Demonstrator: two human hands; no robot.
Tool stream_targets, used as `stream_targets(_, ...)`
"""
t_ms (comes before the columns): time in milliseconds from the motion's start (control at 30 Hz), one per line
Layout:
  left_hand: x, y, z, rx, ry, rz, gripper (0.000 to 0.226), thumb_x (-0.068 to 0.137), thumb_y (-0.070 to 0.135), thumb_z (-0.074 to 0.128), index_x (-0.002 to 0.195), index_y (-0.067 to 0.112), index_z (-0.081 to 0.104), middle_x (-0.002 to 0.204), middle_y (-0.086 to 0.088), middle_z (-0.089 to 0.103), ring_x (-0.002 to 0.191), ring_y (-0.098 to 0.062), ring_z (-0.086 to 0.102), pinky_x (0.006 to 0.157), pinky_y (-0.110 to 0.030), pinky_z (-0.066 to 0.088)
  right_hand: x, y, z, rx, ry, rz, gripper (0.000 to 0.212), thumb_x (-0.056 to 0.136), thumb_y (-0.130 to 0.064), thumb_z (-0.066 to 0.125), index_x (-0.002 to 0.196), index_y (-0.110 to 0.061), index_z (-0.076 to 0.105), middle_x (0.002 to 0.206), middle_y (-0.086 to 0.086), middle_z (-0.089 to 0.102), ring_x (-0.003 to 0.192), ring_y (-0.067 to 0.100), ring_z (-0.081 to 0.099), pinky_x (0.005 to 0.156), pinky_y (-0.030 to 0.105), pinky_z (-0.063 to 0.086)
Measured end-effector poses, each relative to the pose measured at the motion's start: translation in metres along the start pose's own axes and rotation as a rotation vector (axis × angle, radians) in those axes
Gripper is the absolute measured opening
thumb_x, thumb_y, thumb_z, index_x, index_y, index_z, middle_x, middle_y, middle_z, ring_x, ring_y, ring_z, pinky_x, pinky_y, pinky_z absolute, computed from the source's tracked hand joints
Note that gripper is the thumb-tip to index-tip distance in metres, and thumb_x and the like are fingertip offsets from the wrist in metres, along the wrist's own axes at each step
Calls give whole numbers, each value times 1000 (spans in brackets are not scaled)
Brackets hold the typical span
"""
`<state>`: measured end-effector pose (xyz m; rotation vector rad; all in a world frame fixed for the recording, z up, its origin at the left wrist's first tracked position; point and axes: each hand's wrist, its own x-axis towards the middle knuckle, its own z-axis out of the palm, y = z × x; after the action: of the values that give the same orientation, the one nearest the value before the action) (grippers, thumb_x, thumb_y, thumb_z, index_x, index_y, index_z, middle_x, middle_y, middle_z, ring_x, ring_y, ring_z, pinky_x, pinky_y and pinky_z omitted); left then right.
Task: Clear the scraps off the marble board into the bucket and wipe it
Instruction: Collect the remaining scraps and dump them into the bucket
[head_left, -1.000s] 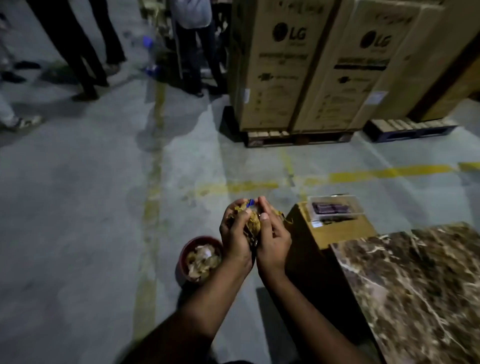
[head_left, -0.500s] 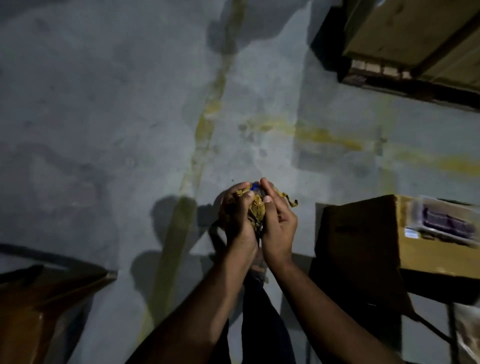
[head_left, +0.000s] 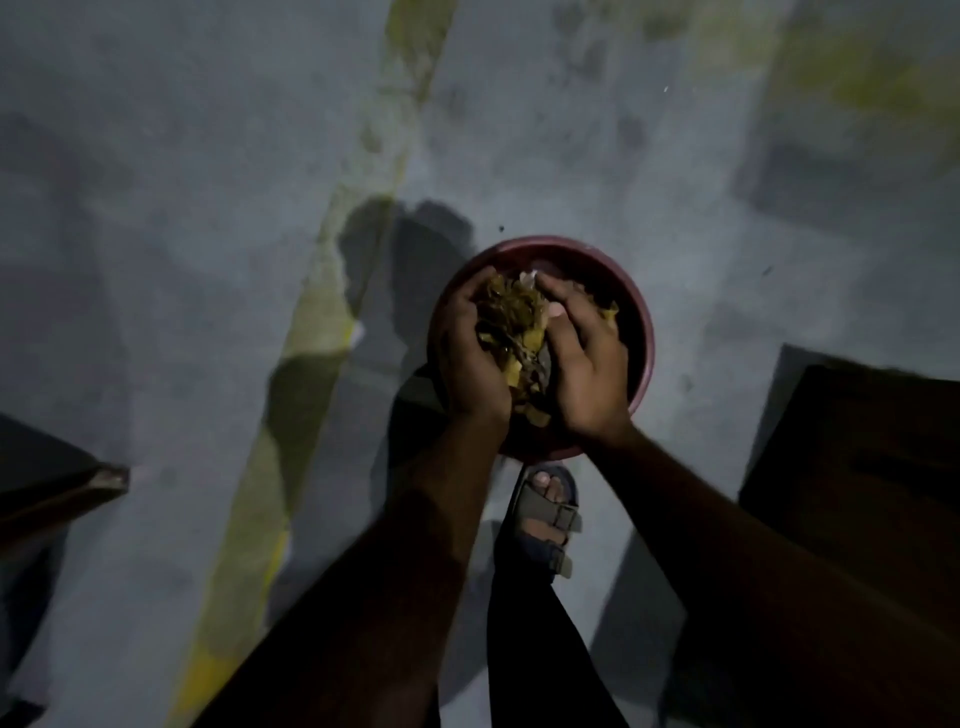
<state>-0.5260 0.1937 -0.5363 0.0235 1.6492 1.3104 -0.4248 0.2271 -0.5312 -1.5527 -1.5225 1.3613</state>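
Here, your left hand (head_left: 475, 358) and right hand (head_left: 584, 364) are cupped together around a clump of scraps (head_left: 511, 332), poised directly above the red bucket (head_left: 641, 332) on the floor at twelve o'clock from your sandal (head_left: 548, 512). Next: part them and let the load drop.

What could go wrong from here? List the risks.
1. The scraps bulge out between the left hand and right hand, so bits may fall past the bucket rim onto the floor.
2. The sandalled foot stands close beside the bucket and could knock it.
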Motion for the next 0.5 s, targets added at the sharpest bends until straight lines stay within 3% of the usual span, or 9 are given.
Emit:
stream_targets(33,14,-11,-2,88,5,81,46,85,41,60,125,18,64,133,-5,63,122,-11,59,106,-34,46,8,17,-1,-70,-32,-2,48,99,-45,46,142,-26,56,142,-1,59,134,15,51,113,45,41)
stream_targets(67,25,-19,-2,157,11,170,44,84,26,53,127,18,60,133,-6,61,118,-8,60,101,-28,47,14,34,-3,-121,-74,-3,48,100,-44,48,145,-28,50,144,-2,56,133,14,51,113,42,42)
stream_targets(133,44,-33,-8,296,-29,303,49,84,16,49,132,19,56,137,-7,58,121,-10,57,103,-27,46,23,57,-10,-212,-181,-50,50,100,-42,50,148,-27,45,146,-6,52,131,8,48,110,31,41)
stream_targets(167,51,-40,-13,396,-78,372,45,87,17,49,132,17,59,138,-6,59,125,-11,55,108,-31,43,26,65,-14,-287,-240,-90,52,99,-46,48,147,-27,47,149,-8,49,134,6,43,110,29,38)
stream_targets(233,57,-49,-25,606,-164,488,41,95,23,47,132,13,63,139,-6,59,132,-20,50,113,-42,38,27,74,-25,-431,-330,-150,53,97,-53,43,144,-32,51,161,-5,34,146,14,31,116,40,28)
stream_targets(333,39,-43,-30,803,-156,571,42,102,26,43,140,19,56,150,-4,50,143,-23,35,119,-39,28,18,72,-40,-486,-320,-203,46,98,-48,50,141,-31,56,168,2,17,151,28,22,118,50,26)
stream_targets(500,29,-36,-23,1092,-192,823,53,99,32,43,149,13,46,157,-9,40,147,-30,30,119,-43,24,12,59,-41,-610,-269,-273,59,100,-49,45,152,-21,41,167,6,20,151,27,23,119,48,25)
